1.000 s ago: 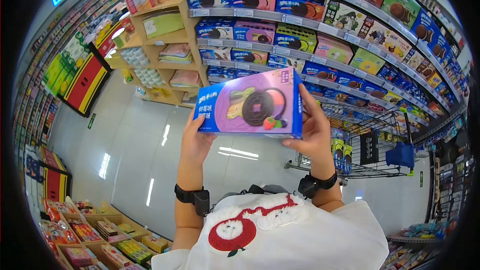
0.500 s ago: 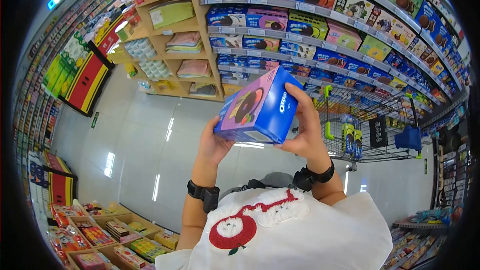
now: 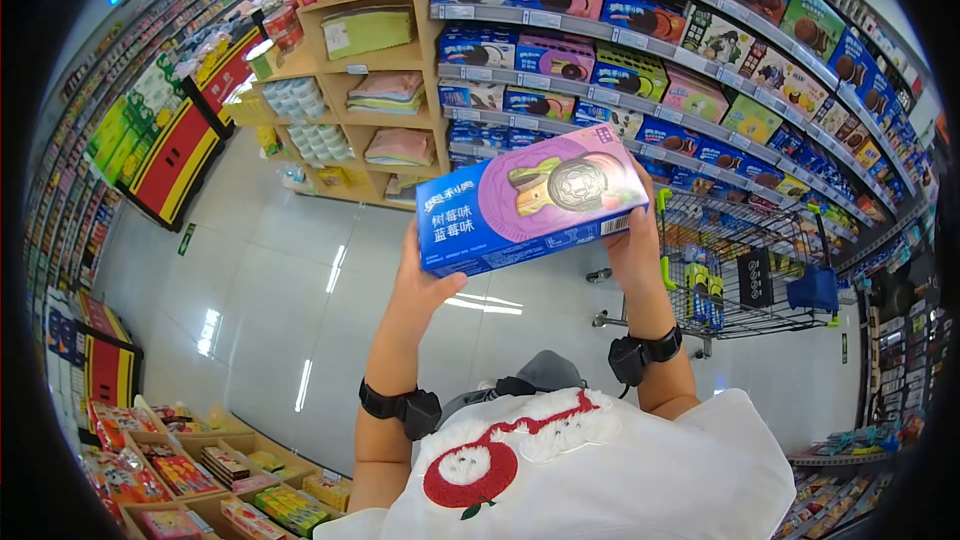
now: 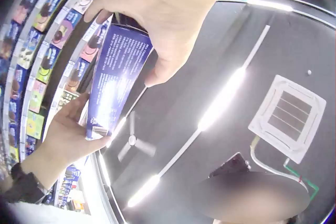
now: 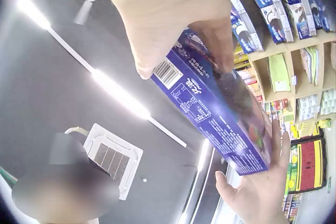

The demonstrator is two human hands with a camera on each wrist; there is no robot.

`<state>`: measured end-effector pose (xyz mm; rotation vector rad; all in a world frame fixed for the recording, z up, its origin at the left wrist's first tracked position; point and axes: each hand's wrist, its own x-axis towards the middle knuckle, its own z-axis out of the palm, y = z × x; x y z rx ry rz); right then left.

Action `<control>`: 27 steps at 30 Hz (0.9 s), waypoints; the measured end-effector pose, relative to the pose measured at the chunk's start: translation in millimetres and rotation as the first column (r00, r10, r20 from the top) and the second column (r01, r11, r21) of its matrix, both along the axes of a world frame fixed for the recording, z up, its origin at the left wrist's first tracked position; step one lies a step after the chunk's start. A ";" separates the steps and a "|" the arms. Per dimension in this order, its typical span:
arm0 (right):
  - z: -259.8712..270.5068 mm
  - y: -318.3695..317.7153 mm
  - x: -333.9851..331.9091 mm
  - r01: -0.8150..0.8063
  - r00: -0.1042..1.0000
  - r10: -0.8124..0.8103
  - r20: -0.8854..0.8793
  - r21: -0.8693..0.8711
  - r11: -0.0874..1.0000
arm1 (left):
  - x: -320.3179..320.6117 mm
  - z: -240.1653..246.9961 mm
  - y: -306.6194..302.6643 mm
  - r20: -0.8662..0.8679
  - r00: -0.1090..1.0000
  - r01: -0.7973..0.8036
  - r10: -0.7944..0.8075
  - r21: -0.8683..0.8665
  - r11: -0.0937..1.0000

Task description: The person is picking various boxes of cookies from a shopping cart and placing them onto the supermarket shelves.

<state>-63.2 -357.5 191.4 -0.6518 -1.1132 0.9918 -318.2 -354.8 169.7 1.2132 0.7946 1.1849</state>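
Note:
A blue and purple box of Oreo cookies (image 3: 540, 202) is held up in front of the chest, its printed front face towards the head camera and its right end a little higher. My left hand (image 3: 412, 285) grips the box's left end, thumb at the lower edge. At the other end my right hand (image 3: 636, 252) holds the corner, its fingers partly hidden behind the box. A blue side panel (image 4: 119, 71) covered in small print shows in the left wrist view. In the right wrist view, a barcode (image 5: 168, 73) is near my right thumb.
A wire shopping cart (image 3: 790, 312) with yellow-green boxes (image 3: 704, 288) inside stands to the right. Cookie shelves (image 3: 560, 70) rise ahead, beside a wooden rack (image 3: 435, 90) of folded cloths. Snack bins (image 3: 215, 500) sit at lower left, on a glossy tiled floor (image 3: 270, 270).
The box turned to show its OREO end panel, then swung back to its front face, with the lower side now showing too. Both hands kept hold of it and shifted their grip.

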 end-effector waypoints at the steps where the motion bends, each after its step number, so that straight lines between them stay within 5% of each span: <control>1: 1.2 -3.1 -1.3 -0.025 0.999 0.025 -0.021 -0.010 1.000 | -1.9 2.4 -1.0 0.040 0.999 0.010 -0.013 0.072 0.997; 6: 12.0 -16.6 1.3 -0.088 0.994 0.084 -0.073 -0.055 0.995 | 1.9 9.3 5.6 0.193 0.979 0.003 -0.062 0.291 0.957; 8: 11.9 -25.5 7.5 -0.060 0.993 0.044 -0.108 -0.141 0.988 | 4.5 8.8 9.0 0.119 0.993 -0.030 -0.005 0.296 0.955; 11: 6.4 -43.3 22.7 0.087 0.944 -0.061 0.325 -0.067 0.994 | 12.2 10.5 7.3 0.092 0.996 -0.045 0.019 0.292 0.955; 12: -3.4 -36.5 34.1 0.078 0.836 -0.156 0.526 0.168 0.983 | 14.7 9.3 7.1 0.080 0.996 -0.069 0.047 0.305 0.950; 15: -6.0 -42.7 43.1 0.169 0.630 -0.313 0.711 0.268 0.949 | 21.9 2.9 8.4 0.098 0.991 -0.118 0.090 0.329 0.937; 17: -6.5 -47.7 44.7 0.214 0.554 -0.367 0.747 0.299 0.930 | 25.5 3.1 11.6 0.067 0.993 -0.112 0.093 0.382 0.917; 20: -15.3 -33.6 51.6 0.122 0.717 -0.370 0.591 0.416 0.901 | 32.6 8.8 14.3 -0.008 0.980 -0.161 0.198 0.551 0.819; 23: -15.2 -27.2 59.7 0.158 0.679 -0.414 0.606 0.430 0.889 | 38.8 9.2 16.6 -0.088 0.943 -0.158 0.321 0.731 0.664; 24: -3.3 -33.0 60.8 0.197 0.554 -0.452 0.699 0.418 0.887 | 44.9 10.3 15.0 -0.040 0.959 -0.183 0.280 0.668 0.721; 27: -8.0 -27.3 67.7 0.267 0.600 -0.393 0.697 0.288 0.919 | 56.7 13.2 18.5 -0.094 0.962 -0.146 0.257 0.618 0.772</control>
